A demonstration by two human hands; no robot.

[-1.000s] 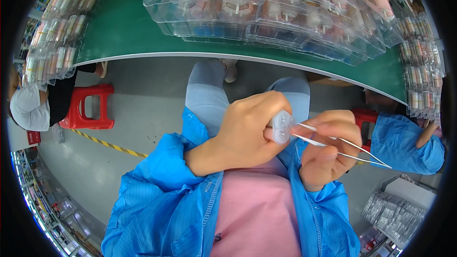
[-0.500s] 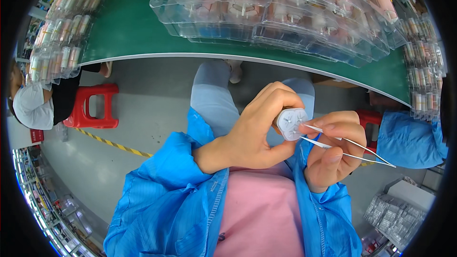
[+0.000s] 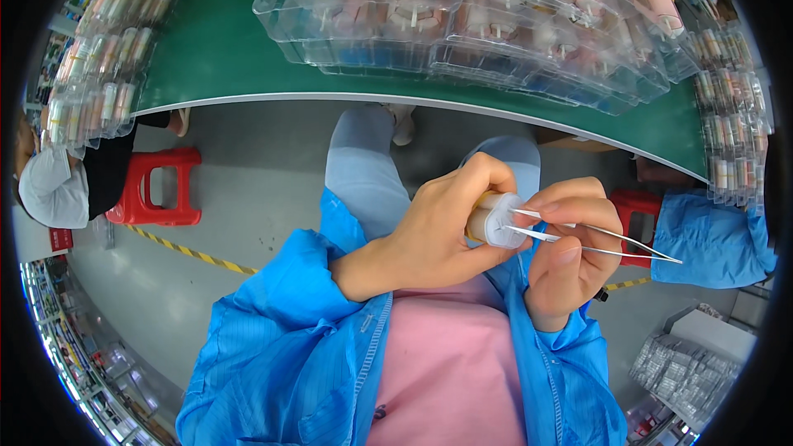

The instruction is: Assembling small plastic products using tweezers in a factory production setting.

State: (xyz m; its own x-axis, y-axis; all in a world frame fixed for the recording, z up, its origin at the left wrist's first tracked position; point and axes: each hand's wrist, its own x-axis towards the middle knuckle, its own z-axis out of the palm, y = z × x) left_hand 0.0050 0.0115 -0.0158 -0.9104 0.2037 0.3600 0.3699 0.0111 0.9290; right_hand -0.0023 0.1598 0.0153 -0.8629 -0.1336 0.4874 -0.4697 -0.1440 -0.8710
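Note:
My left hand (image 3: pixel 434 235) is wrapped round a pale bundle of short cylinders with a lobed white end (image 3: pixel 502 226). That end is turned up and toward my right hand, and the fingers hide much of its side. Pinched in my right hand (image 3: pixel 570 264) is a pair of metal tweezers (image 3: pixel 538 235), the joined end pointing out to the right. Its two tips are apart and lie at the white end face; whether they grip anything there is too small to tell. Both hands are held above my lap.
Ahead, stacked clear plastic trays (image 3: pixel 355 49) of pink and white cylinders stand on the green table (image 3: pixel 206 58). More filled trays rise at both sides. A red stool (image 3: pixel 157 186) and a seated person (image 3: pixel 58 186) are at left; a blue-sleeved person (image 3: pixel 710 239) is at right.
The bundle has tilted, showing more of its pale side. My right hand has shifted slightly left and up, bringing the tweezer tips onto the white end face.

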